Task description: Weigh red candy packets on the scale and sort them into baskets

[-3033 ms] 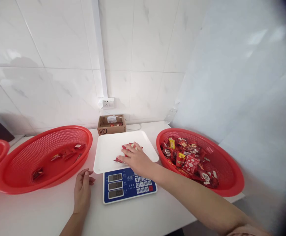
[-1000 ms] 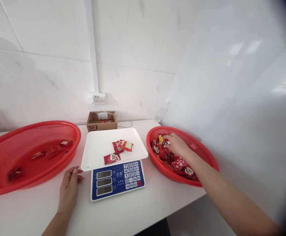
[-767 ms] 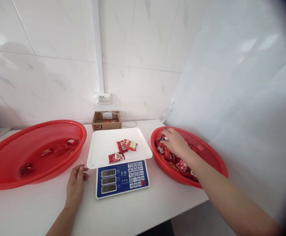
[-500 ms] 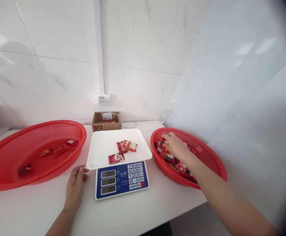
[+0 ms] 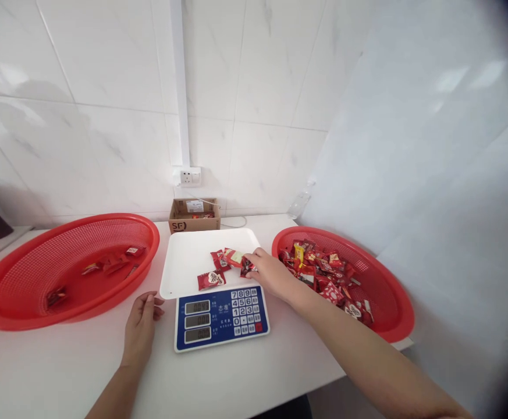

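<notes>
A white weighing pan (image 5: 188,256) sits on the digital scale (image 5: 222,320) with its blue keypad. Three red-wrapped candies lie in the pan, among them a candy with a white label (image 5: 212,280) near the front edge. My right hand (image 5: 271,273) is over the pan's right side, its fingers closed on a dark red wrapped candy (image 5: 247,267), partly hidden by the fingertips. Beside the pan's left front corner, my left hand (image 5: 141,326) rests on the table with nothing in it, its fingers loosely bent and the thumb apart.
On the right, a red basket (image 5: 393,291) holds many wrapped candies. A larger red basket (image 5: 68,317) on the left has several candies at its bottom. Behind the scale stand a small cardboard box (image 5: 195,224) and a wall socket (image 5: 190,177). A clear bottle (image 5: 299,203) leans in the corner.
My right hand has come out of the right basket and moved left to the pan, carrying a candy. My left hand stays by the scale.
</notes>
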{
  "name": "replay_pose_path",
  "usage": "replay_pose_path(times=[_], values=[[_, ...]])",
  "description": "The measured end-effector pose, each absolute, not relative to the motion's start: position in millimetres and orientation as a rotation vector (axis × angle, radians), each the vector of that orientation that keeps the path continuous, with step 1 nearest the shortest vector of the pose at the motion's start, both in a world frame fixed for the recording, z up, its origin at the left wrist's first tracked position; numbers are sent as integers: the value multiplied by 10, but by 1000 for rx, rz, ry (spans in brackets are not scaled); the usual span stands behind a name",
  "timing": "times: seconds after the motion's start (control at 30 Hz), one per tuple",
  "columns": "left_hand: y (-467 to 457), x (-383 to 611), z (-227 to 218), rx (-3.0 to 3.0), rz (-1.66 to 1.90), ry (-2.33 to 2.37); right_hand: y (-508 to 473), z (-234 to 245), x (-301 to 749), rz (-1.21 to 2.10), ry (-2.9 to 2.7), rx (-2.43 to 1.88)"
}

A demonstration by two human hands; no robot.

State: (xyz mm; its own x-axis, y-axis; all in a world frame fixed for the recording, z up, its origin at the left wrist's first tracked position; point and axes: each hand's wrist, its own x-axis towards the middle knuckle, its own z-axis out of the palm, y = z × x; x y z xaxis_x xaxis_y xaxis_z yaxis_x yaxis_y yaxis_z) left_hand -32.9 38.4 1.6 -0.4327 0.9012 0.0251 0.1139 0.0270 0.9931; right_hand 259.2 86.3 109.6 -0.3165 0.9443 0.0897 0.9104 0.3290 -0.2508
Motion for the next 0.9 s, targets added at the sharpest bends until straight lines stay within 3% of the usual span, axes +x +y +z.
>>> replay_pose_path(times=[0.33,0.53,0.67,0.9], values=[[386,-319,50,1057,1450,1624,763,1143,2581,261,-2450,-1620],[390,-337,25,1089,1442,1625,810,1090,2535,118,-2486,-1611],[391,-332,21,1091,1449,1621,799,1132,2551,41,-2267,-1710],[387,-287,51,1078,1496,1570,625,1028,2717,170,-1801,-1502]])
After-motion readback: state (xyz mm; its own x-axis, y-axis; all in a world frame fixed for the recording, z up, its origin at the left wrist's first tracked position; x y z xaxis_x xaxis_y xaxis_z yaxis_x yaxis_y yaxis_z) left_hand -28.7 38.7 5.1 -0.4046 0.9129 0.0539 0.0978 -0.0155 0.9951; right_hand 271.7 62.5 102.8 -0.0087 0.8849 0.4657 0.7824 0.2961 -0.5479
